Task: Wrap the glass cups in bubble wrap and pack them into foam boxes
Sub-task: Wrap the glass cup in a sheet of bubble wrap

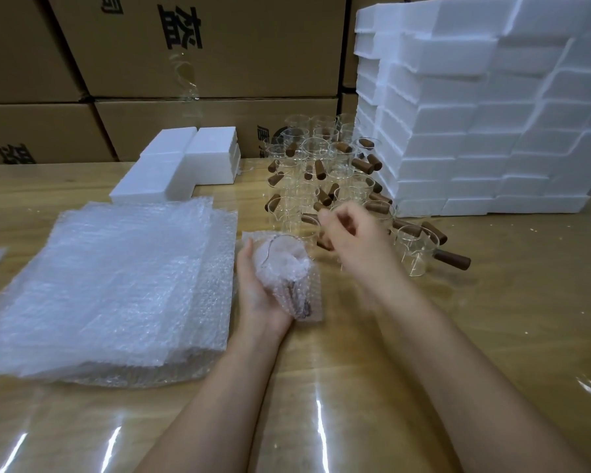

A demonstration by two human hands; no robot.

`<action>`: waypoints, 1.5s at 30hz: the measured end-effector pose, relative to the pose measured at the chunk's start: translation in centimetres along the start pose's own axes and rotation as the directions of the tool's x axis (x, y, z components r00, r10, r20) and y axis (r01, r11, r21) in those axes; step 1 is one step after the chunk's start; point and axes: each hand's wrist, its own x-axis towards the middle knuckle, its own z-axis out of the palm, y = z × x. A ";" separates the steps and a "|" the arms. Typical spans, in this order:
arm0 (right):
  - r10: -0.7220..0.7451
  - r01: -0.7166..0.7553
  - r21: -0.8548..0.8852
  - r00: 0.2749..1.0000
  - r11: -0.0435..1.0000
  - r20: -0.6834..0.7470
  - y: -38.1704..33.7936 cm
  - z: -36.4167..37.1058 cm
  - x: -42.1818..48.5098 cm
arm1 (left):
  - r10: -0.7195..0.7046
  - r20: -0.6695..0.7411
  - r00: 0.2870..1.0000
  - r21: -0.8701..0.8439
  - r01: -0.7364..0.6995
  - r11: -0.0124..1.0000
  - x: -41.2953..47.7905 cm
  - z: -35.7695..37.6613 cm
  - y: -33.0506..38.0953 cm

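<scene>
My left hand point(258, 291) grips a glass cup wrapped in bubble wrap point(289, 271), held just above the table with its wooden handle showing through the wrap. My right hand point(347, 230) hovers beside and above it, blurred, its fingers loosely curled with nothing plainly in them. Behind both hands stands a cluster of several bare glass cups with brown wooden handles point(325, 172). A stack of bubble wrap sheets point(116, 288) lies to the left. Closed white foam boxes point(185, 165) sit at the back left.
A tall wall of stacked foam boxes point(485, 107) fills the right back. Cardboard cartons point(219, 63) line the rear edge of the wooden table point(492, 336). One cup point(417, 250) stands apart at the right of the cluster.
</scene>
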 end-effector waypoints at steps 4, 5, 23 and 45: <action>0.412 -0.421 -0.085 0.794 0.903 0.448 1.6 0.2 -0.2 | -0.003 0.053 0.999 0.052 0.000 0.999 -0.3 0.2 0.2; 0.403 -0.447 -0.035 0.767 0.894 0.499 1.8 0.7 -0.5 | 0.019 0.066 0.998 0.071 -0.024 0.997 -0.4 0.2 0.2; -0.411 0.294 -0.814 0.909 0.500 0.075 2.8 0.2 -0.5 | 0.348 0.231 0.908 0.918 -0.322 0.232 -1.7 1.4 -2.7; -0.297 0.195 -0.794 0.955 0.576 0.019 2.9 2.2 -1.3 | 0.598 0.150 0.788 0.921 -0.331 0.206 -2.5 2.0 -1.8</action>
